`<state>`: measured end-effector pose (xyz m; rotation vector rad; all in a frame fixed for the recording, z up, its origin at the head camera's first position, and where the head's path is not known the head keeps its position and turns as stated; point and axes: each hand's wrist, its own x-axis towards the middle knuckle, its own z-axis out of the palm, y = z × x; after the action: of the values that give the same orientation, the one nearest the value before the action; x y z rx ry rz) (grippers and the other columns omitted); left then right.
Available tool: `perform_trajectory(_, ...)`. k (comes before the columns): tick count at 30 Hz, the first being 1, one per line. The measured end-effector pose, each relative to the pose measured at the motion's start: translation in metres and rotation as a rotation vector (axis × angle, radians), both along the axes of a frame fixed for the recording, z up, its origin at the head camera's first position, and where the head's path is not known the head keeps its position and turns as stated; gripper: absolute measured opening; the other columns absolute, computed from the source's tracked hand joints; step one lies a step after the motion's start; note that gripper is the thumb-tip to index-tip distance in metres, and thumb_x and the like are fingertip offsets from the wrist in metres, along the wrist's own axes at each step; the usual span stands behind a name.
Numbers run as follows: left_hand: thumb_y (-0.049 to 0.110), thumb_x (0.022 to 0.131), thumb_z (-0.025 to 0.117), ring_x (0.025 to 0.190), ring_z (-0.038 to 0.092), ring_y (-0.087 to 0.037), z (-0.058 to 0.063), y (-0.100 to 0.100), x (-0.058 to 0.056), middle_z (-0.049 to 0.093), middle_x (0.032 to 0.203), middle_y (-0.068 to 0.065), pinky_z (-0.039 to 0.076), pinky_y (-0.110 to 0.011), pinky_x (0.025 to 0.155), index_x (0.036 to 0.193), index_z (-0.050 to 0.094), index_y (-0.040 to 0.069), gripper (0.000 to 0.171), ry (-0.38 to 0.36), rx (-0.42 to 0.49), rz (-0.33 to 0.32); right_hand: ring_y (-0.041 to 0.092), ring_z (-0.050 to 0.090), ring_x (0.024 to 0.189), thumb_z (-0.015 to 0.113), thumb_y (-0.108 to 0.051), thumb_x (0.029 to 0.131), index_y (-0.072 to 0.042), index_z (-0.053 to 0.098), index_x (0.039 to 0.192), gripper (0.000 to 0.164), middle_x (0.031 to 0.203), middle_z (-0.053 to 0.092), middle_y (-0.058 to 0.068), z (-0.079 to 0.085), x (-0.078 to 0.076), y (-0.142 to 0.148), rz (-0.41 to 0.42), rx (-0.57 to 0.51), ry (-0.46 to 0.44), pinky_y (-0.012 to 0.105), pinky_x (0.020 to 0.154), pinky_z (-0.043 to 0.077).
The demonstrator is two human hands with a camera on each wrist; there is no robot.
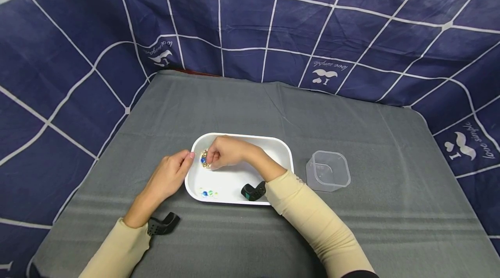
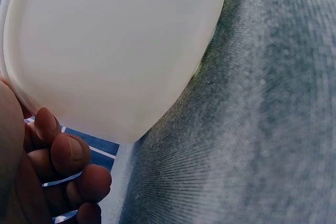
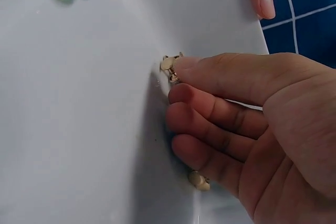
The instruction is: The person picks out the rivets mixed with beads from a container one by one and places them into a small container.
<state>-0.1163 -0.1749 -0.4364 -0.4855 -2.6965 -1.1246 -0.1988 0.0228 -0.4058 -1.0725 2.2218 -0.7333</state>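
A white tray (image 1: 230, 184) lies on the grey cloth, tilted in the left wrist view. My left hand (image 1: 172, 173) grips its left rim, thumb over the edge; its fingers (image 2: 71, 153) curl beside the tray's outer wall. Inside, against the left wall, my right hand (image 1: 228, 152) pinches a gold bracelet with blue stones (image 1: 203, 159) between thumb and fingertips. Gold links (image 3: 199, 180) show below those fingers in the right wrist view, and the hand hides the rest of the bracelet. Several glass marbles (image 1: 207, 193) sit in the tray's front left corner.
A clear plastic box (image 1: 328, 171), without a lid, stands just right of the tray. Black wrist cameras hang by both sleeves, the right one (image 1: 254, 191) over the tray. A dark blue checked curtain (image 1: 250, 21) closes off the back and sides.
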Motion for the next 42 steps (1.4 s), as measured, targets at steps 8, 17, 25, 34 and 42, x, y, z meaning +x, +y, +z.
perform_trajectory(8, 0.014, 0.103, 0.052, 0.051, 0.033, -0.008, -0.001, 0.000, -0.001, 0.034, 0.059, 0.005, 0.027, -0.026, 0.046, 0.070, 0.045, 0.013, 0.034, 0.002, 0.005, 0.000, 0.001, 0.051, 0.061, 0.078, -0.006, 0.084, -0.005, 0.071, 0.085, 0.007, 0.068, 0.060, -0.006, 0.000, 0.001, -0.003, 0.005, 0.030, 0.050, 0.015, 0.062, 0.042)
perform_trajectory(17, 0.014, 0.103, 0.051, 0.051, 0.033, -0.010, -0.005, -0.003, -0.001, 0.033, 0.058, 0.005, 0.027, -0.028, 0.045, 0.069, 0.043, 0.012, 0.035, 0.005, 0.012, 0.000, 0.001, 0.051, 0.062, 0.083, -0.013, 0.080, -0.009, 0.071, 0.083, 0.012, 0.066, 0.060, -0.008, -0.005, 0.001, -0.011, 0.035, 0.073, 0.179, 0.016, 0.065, 0.041)
perform_trajectory(25, 0.014, 0.103, 0.051, 0.051, 0.034, -0.010, -0.006, -0.003, -0.001, 0.035, 0.058, 0.005, 0.027, -0.028, 0.044, 0.069, 0.045, 0.012, 0.034, 0.005, 0.007, -0.001, 0.000, 0.051, 0.061, 0.082, -0.012, 0.081, -0.010, 0.070, 0.080, 0.012, 0.065, 0.059, -0.009, -0.004, 0.004, -0.013, 0.032, 0.090, 0.210, 0.016, 0.065, 0.040)
perform_trajectory(34, 0.015, 0.103, 0.050, 0.051, 0.035, -0.011, -0.006, -0.002, -0.002, 0.035, 0.059, 0.005, 0.027, -0.028, 0.045, 0.070, 0.045, 0.012, 0.034, -0.003, 0.006, -0.001, 0.001, 0.054, 0.064, 0.079, -0.008, 0.081, -0.009, 0.072, 0.084, 0.007, 0.069, 0.063, -0.007, -0.002, 0.003, -0.010, 0.020, 0.088, 0.189, 0.015, 0.066, 0.042)
perform_trajectory(42, 0.014, 0.103, 0.050, 0.051, 0.033, -0.011, -0.005, -0.002, -0.002, 0.033, 0.059, 0.005, 0.027, -0.027, 0.045, 0.070, 0.044, 0.012, 0.034, 0.003, 0.004, -0.007, 0.000, 0.057, 0.066, 0.075, -0.004, 0.082, -0.008, 0.073, 0.086, 0.006, 0.071, 0.064, -0.007, 0.002, 0.002, -0.006, 0.019, 0.039, 0.155, 0.016, 0.068, 0.045)
